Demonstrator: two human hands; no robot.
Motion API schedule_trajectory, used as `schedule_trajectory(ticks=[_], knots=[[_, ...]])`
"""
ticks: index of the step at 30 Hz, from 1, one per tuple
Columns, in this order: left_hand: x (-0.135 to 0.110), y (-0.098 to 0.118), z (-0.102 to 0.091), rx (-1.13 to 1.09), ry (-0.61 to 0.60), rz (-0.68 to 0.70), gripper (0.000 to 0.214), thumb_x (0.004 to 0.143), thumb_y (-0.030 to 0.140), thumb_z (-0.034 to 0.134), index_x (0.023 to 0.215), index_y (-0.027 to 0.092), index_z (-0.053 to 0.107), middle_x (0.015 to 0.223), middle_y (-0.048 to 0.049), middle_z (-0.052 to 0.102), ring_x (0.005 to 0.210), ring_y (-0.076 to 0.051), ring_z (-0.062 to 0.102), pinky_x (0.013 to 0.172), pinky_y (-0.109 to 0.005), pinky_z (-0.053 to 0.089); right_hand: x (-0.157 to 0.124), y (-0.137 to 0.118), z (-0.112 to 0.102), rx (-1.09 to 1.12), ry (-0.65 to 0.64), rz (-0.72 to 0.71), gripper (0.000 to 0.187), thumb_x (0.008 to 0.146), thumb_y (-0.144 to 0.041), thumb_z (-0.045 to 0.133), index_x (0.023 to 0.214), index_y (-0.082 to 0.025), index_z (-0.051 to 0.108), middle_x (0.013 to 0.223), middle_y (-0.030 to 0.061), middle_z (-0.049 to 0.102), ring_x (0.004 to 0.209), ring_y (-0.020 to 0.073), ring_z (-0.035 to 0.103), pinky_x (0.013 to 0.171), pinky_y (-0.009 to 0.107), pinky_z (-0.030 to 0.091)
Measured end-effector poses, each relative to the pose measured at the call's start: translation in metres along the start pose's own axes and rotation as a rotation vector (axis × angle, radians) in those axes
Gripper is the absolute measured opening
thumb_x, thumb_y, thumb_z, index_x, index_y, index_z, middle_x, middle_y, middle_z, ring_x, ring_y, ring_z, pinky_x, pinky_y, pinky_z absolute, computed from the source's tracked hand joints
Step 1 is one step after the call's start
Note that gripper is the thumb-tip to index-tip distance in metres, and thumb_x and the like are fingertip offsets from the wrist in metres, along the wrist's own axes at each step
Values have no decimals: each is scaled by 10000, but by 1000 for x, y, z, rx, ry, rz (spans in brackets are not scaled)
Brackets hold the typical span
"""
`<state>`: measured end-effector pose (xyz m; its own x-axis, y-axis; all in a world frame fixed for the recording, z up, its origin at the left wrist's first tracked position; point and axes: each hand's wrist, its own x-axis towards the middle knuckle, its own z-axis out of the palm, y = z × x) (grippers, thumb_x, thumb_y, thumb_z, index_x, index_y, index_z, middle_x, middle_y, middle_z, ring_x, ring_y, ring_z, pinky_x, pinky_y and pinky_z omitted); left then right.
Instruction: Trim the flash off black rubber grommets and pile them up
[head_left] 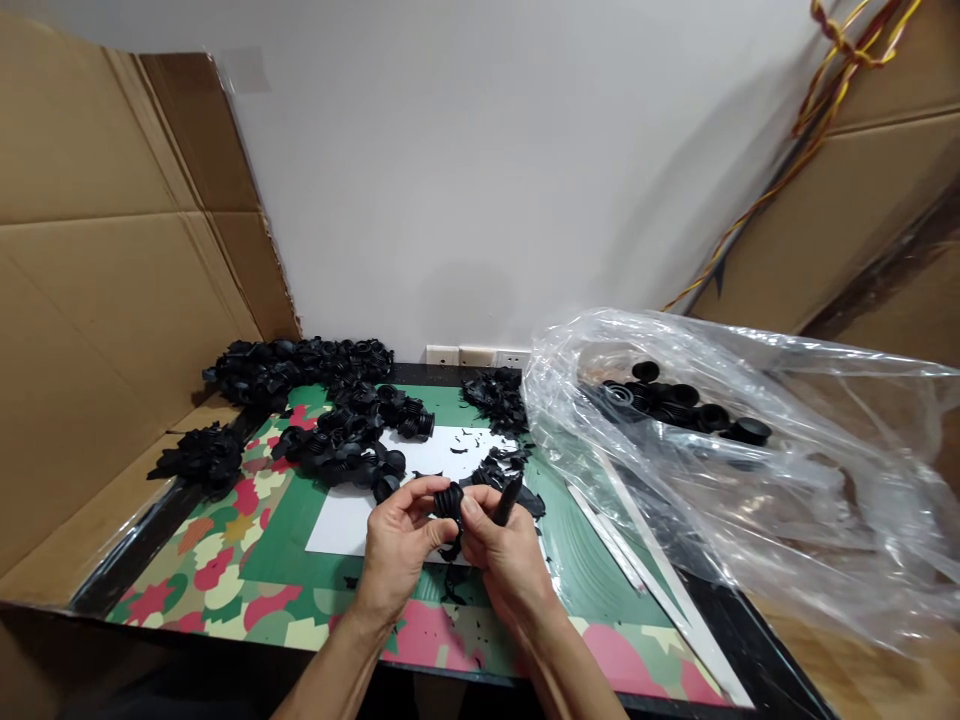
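Left hand (397,552) and right hand (507,560) together, fingers (417,492) tight around one ribbed black part (448,498), seemingly rubber.

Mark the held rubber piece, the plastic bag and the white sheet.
rubber piece (448,499): head view, ribbed side.
plastic bag (810,520): head view, front wall.
white sheet (427,458): head view, bare middle.

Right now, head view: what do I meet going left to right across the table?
Cardboard → small black pile → left hand → ribbed part → right hand, gripping a black tool → plastic bag.
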<state>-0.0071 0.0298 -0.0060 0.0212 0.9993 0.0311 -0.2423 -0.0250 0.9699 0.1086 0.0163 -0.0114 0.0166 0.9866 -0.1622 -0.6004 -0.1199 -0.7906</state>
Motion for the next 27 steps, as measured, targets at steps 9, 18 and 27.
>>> schedule_trajectory(ticks=[9, 18, 27], knots=[[2, -1, 1, 49, 159, 50, 216, 548, 157, 757, 756, 157, 700, 692, -4, 679, 628, -120, 599, 594, -204, 497, 0, 5, 6, -112, 48, 32, 484, 496, -550, 810, 644, -155, 572, 399, -126, 280, 370, 29, 192, 376, 193, 155], [4, 7, -8, 205, 170, -6, 205, 535, 198, 734, 729, 140, 698, 502, 36, 577, 454, -87, 477, 435, -191, 378, -14, -37, -14, -457, 254, -390, 677, 657, -816, 491, 766, -187, 717, 672, 37, 532, 619, 158, 470, 534, 266, 377], [-5, 9, -10, 178, 47, -83, 199, 608, 240, 702, 777, 141, 673, 499, 28, 562, 438, -92, 479, 438, -199, 399, -22, -26, -24, -341, 21, -175, 388, 673, -563, 722, 749, -189, 650, 494, -54, 400, 433, 77, 303, 422, 219, 200]])
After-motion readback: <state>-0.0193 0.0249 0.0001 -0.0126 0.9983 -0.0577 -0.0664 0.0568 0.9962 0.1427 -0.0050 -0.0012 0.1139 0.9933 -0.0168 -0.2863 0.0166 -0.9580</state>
